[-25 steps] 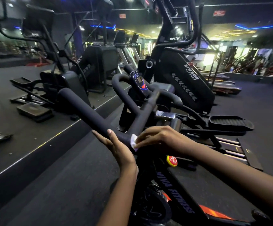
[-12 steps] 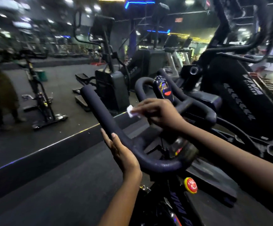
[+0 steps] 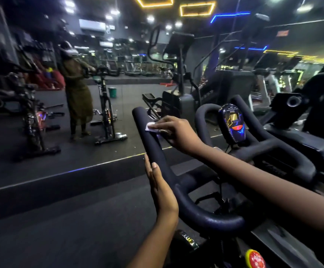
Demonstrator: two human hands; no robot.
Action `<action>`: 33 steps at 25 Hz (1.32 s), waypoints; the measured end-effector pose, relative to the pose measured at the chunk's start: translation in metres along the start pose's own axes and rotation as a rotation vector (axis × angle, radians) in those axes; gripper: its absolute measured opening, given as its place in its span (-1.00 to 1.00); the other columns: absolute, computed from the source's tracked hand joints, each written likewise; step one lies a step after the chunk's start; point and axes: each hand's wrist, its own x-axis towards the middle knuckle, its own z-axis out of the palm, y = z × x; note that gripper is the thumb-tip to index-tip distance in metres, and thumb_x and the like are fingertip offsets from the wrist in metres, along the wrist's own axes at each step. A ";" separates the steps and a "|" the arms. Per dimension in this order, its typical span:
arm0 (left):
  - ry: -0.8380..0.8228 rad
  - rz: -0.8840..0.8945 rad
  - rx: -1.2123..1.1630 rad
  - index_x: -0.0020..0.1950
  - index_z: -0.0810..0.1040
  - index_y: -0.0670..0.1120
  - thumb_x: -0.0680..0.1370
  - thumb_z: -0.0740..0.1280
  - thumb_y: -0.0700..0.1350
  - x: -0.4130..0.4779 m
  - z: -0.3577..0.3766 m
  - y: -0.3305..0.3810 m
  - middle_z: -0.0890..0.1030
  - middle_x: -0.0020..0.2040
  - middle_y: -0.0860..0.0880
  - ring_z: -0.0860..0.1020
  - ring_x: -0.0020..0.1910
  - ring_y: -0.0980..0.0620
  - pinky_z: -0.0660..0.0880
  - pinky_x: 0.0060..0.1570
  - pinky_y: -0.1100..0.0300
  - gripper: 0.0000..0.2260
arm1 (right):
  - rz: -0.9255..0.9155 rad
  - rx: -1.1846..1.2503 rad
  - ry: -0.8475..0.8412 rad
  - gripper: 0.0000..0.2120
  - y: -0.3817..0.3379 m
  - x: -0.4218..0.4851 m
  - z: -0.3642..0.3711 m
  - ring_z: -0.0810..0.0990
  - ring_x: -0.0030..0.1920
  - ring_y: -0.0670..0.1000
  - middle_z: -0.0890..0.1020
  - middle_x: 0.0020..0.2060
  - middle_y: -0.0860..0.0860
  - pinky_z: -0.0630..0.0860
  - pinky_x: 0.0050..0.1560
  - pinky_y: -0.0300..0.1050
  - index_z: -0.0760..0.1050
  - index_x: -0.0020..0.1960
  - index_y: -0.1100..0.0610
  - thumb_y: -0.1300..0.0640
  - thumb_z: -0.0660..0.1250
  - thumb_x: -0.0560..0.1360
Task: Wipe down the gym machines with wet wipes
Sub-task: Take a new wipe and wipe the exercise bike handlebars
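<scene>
Wet wipe (image 3: 150,127): white, pressed on the left handlebar (image 3: 155,149), near its far tip;
Left hand (image 3: 162,188): fingers straight, flat against the bar's side, gripping nothing;
Right hand (image 3: 176,132): pinches the wipe;
Console (image 3: 231,122): between the bars

Dark matte floor (image 3: 51,229) fills the lower left, and a black step-like band (image 3: 60,188) with a thin lit top edge runs across mid-left. Black ceiling: yellow LED rectangles (image 3: 197,9) top centre, blue strip (image 3: 228,15) top right, white spotlights (image 3: 150,18) scattered between. Person in olive garment (image 3: 78,93) stands upper left, green bucket (image 3: 112,92) near their right.
</scene>
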 end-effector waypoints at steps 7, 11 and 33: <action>0.031 0.032 -0.058 0.48 0.18 0.08 0.67 -0.03 -0.04 0.004 0.001 -0.005 0.20 0.46 0.20 0.17 0.43 0.28 0.08 0.39 0.34 -0.64 | -0.093 0.035 -0.371 -0.77 -0.017 -0.061 -0.036 0.41 -0.25 -0.24 0.60 -0.20 0.05 0.27 -0.19 -0.58 0.65 0.03 0.17 0.24 0.36 0.39; -0.025 0.037 -0.077 0.37 0.20 0.23 0.56 0.12 0.21 0.007 -0.002 -0.010 0.22 0.47 0.21 0.18 0.46 0.25 0.07 0.47 0.22 -0.61 | -0.177 -0.045 -0.464 -0.78 -0.024 -0.027 -0.053 0.57 -0.28 -0.05 0.66 -0.21 0.04 0.31 -0.25 -0.38 0.67 -0.05 0.15 0.32 0.36 0.36; -0.011 -0.006 -0.107 0.49 0.23 0.10 0.62 -0.06 0.12 0.000 0.000 -0.003 0.27 0.45 0.18 0.25 0.42 0.22 0.17 0.34 0.30 -0.56 | -0.297 -0.201 -0.398 -0.66 -0.051 -0.048 -0.036 0.61 -0.21 0.03 0.60 -0.17 0.05 0.52 -0.23 -0.16 0.66 0.02 0.09 0.14 0.15 0.42</action>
